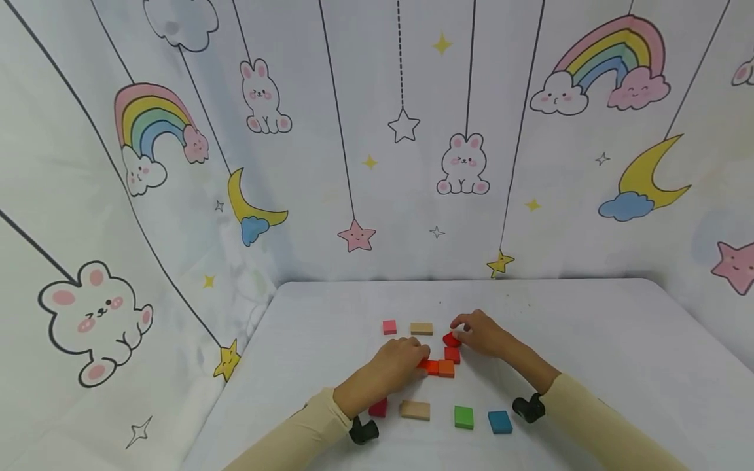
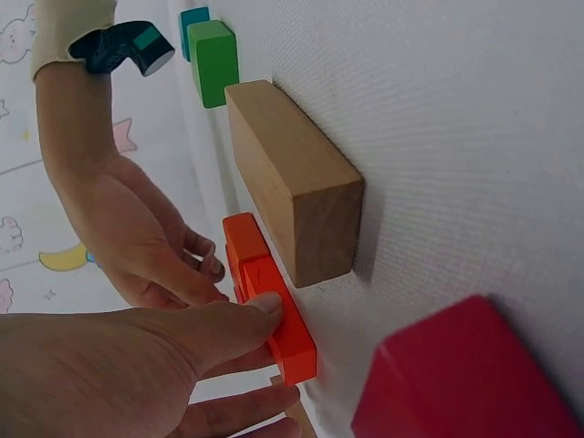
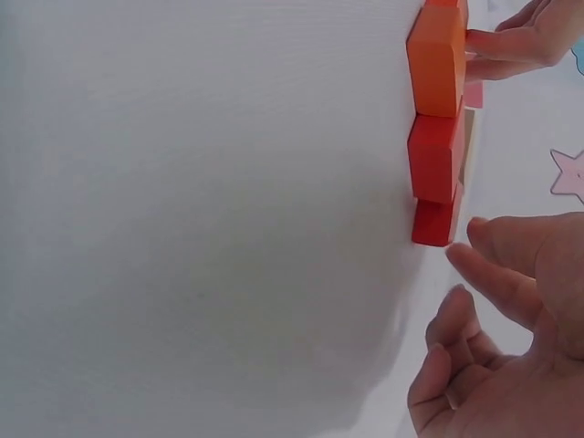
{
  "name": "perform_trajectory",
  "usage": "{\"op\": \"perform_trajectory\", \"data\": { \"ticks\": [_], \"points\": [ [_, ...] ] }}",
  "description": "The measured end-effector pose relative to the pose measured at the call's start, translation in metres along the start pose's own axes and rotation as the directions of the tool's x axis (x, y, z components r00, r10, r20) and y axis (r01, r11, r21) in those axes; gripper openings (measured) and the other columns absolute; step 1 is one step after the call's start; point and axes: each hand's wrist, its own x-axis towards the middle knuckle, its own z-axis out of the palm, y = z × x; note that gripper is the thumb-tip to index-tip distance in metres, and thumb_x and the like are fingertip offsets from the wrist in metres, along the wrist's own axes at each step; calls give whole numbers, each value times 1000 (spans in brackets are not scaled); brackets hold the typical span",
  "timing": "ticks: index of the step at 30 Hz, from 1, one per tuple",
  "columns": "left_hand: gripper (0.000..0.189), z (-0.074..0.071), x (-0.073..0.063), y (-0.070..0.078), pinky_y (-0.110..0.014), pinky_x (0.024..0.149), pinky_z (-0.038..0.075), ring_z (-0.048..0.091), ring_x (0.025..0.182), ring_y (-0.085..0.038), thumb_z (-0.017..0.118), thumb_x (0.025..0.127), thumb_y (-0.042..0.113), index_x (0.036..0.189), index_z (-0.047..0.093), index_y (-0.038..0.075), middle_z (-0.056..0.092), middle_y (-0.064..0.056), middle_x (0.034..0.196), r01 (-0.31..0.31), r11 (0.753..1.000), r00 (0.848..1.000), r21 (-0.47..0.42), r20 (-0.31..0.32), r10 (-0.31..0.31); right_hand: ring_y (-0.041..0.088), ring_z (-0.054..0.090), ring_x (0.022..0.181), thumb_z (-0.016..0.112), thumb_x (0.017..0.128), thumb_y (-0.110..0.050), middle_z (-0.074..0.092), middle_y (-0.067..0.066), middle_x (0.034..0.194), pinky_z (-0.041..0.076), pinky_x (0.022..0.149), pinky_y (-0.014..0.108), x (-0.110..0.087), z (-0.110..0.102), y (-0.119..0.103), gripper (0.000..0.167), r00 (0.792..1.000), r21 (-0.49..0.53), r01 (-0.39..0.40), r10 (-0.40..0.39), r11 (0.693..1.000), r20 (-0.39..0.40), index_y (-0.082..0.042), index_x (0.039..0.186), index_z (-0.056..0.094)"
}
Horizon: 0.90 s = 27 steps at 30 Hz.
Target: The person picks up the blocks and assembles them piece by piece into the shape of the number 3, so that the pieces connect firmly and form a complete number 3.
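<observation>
My left hand (image 1: 396, 364) pinches a long orange-red block (image 2: 285, 324), its thumb on the near face and fingers behind. An orange block (image 1: 446, 369) adjoins the right end of that block. Behind the orange one lies a red square block (image 1: 452, 355), and beyond that a second red block (image 1: 450, 339) with a pointed outline. My right hand (image 1: 482, 333) is beside this farthest red block. In the right wrist view, its thumb and index fingertips are just off the block's corner, with the other fingers loosely bent and nothing held.
At the back lie a pink block (image 1: 389, 327) and a tan wooden block (image 1: 421, 328). Nearer the front are a crimson block (image 1: 378, 407), another wooden block (image 1: 415, 410), a green block (image 1: 463, 417) and a blue block (image 1: 500, 422). A white cloth (image 1: 318, 340) covers the table.
</observation>
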Motion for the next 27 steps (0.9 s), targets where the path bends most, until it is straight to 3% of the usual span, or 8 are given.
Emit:
{"op": "perform_trajectory", "data": {
  "ticks": [9,18,27],
  "points": [
    [27,-1,1,1,-22,79,56,64,88,-12,81,95,34,115,73,18,73,1,104,1,1000,1000,12,-1,-1,21,60,92,73,99,-15,62,16,109,63,79,34,8,-3,-13,23,997,-15,56,-56,998,-48,-7,120,73],
    [27,-2,0,1,-21,78,55,63,86,-11,82,94,34,115,74,19,72,2,104,5,1000,1000,15,2,-5,20,58,87,76,98,-16,60,15,108,60,70,27,24,5,-27,22,997,-76,67,-69,995,-23,-10,119,73],
    [26,1,0,0,-20,74,52,60,84,-10,82,94,33,114,74,20,71,3,102,3,1000,1000,26,-5,-3,22,59,90,77,97,-14,61,16,108,63,77,36,32,10,-45,22,994,-147,100,-104,984,-21,-10,118,74]
  ]
}}
